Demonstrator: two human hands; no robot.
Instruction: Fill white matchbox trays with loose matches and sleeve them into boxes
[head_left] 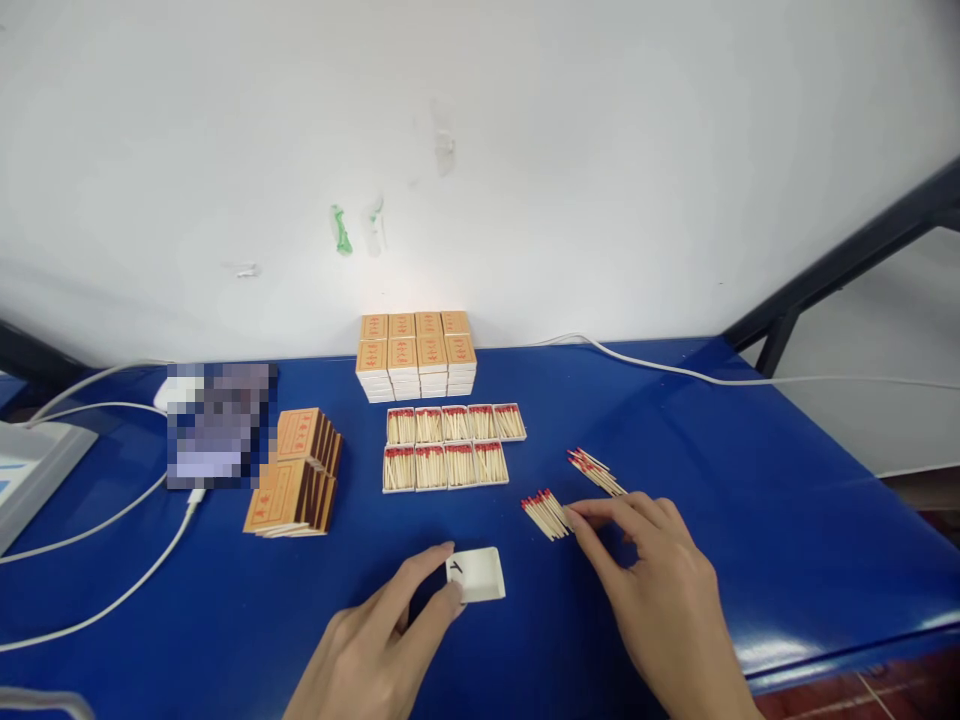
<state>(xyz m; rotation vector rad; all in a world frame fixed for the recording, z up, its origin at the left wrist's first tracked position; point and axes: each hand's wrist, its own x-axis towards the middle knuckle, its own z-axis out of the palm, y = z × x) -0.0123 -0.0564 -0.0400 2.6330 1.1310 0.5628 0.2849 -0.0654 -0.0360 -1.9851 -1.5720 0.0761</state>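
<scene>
My left hand pinches the left end of an empty white matchbox tray, which bears a small black mark. My right hand has its thumb and index fingertips together at the right side of a small pile of red-tipped matches. Whether a match is between those fingertips is hidden. Behind this hand lies a second loose bunch of matches. Two rows of filled matchbox trays stand farther back, their match heads pointing away from me.
Stacked orange matchboxes stand by the wall. Matchbox sleeves are piled at left, beside a pixelated dark object. A white cable runs across the left, another cable along the back right. Everything rests on a blue table.
</scene>
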